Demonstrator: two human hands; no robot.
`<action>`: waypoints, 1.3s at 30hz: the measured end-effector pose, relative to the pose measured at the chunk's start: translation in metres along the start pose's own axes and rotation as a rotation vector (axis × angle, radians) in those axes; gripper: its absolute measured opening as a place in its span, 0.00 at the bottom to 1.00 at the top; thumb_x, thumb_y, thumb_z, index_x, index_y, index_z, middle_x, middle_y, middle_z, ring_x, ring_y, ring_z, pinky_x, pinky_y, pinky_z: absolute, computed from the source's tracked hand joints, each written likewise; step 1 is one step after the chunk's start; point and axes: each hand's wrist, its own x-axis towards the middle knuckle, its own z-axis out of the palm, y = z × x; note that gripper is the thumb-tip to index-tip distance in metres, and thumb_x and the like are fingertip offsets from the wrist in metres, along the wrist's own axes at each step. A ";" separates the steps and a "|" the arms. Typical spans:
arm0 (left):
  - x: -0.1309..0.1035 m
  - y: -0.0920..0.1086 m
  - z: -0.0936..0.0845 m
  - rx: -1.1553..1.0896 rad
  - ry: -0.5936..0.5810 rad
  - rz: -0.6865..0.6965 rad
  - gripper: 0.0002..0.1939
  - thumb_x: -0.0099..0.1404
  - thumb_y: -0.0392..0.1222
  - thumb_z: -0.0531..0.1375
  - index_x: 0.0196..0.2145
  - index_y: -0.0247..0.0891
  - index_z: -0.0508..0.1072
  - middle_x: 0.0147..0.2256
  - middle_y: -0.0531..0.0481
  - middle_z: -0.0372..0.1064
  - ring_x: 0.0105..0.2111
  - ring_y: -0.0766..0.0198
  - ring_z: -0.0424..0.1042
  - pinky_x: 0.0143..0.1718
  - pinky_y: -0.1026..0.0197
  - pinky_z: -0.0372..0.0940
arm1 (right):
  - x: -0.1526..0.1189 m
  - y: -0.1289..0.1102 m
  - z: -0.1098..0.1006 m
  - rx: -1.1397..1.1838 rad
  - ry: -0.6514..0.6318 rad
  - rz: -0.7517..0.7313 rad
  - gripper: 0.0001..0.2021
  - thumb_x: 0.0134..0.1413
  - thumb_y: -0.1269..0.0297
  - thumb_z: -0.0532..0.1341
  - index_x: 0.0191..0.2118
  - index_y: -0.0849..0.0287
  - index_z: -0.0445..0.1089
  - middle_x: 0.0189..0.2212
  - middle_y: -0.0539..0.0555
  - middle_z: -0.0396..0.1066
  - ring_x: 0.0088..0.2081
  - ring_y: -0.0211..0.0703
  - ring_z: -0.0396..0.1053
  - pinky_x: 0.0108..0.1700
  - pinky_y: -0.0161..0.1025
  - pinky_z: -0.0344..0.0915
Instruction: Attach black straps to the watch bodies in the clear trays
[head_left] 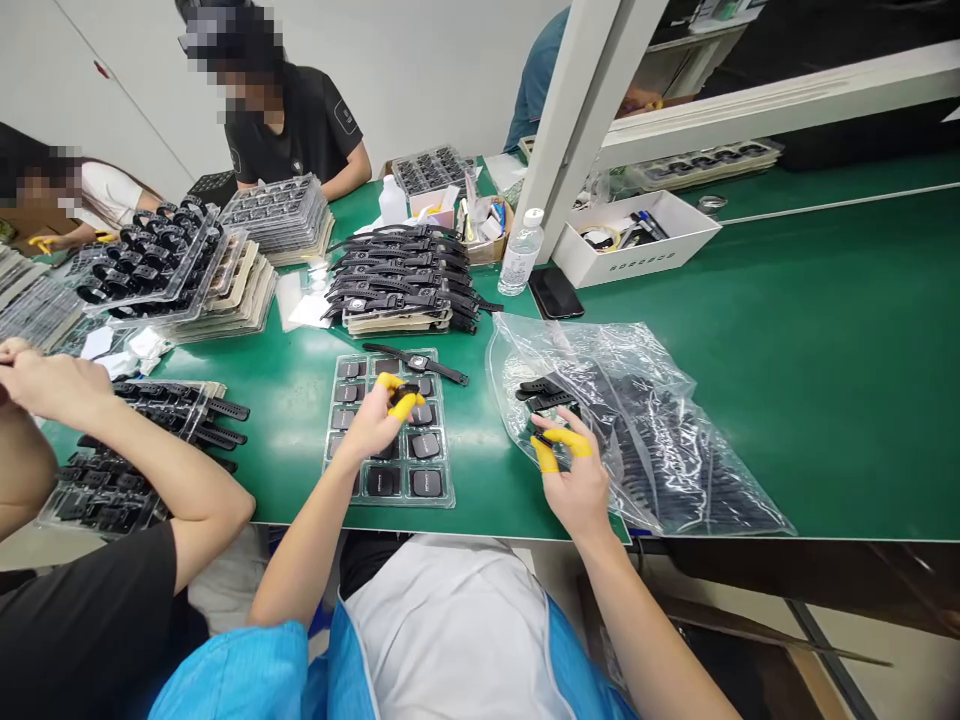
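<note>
Yellow-capped left fingers point(389, 381) pinch a black piece point(406, 393).

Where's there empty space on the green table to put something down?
The biggest bare patch of table is on the right, beside the bag and box. A smaller one lies between the bag and the tray, near the right hand. It's crowded behind the tray, where a strap pile stands near a bottle, and far left, with stacked trays.
</note>
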 end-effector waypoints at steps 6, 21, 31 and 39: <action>-0.098 0.001 0.045 -0.361 -0.015 -0.044 0.13 0.77 0.52 0.58 0.47 0.41 0.61 0.42 0.47 0.77 0.28 0.70 0.70 0.33 0.64 0.68 | -0.019 -0.064 0.009 0.395 -0.085 0.158 0.08 0.71 0.56 0.59 0.48 0.53 0.70 0.45 0.59 0.79 0.52 0.55 0.77 0.61 0.61 0.68; -0.143 -0.013 0.051 0.117 -0.087 0.377 0.28 0.72 0.27 0.51 0.65 0.40 0.67 0.59 0.39 0.73 0.61 0.53 0.72 0.62 0.48 0.71 | -0.066 -0.125 0.026 1.102 -0.931 0.887 0.24 0.60 0.37 0.66 0.40 0.54 0.64 0.19 0.42 0.66 0.16 0.32 0.54 0.19 0.31 0.50; -0.150 -0.014 0.060 0.133 -0.004 0.392 0.25 0.75 0.30 0.51 0.66 0.42 0.67 0.56 0.41 0.73 0.58 0.55 0.73 0.59 0.50 0.72 | -0.070 -0.122 0.026 1.156 -0.861 0.988 0.22 0.58 0.42 0.68 0.39 0.54 0.65 0.17 0.42 0.66 0.15 0.32 0.53 0.18 0.31 0.49; -0.157 -0.010 0.056 0.160 -0.089 0.383 0.25 0.79 0.40 0.48 0.70 0.39 0.61 0.56 0.37 0.69 0.57 0.50 0.70 0.58 0.45 0.71 | -0.070 -0.123 0.025 1.212 -0.817 1.085 0.19 0.57 0.46 0.70 0.36 0.55 0.66 0.14 0.41 0.63 0.14 0.31 0.48 0.18 0.30 0.48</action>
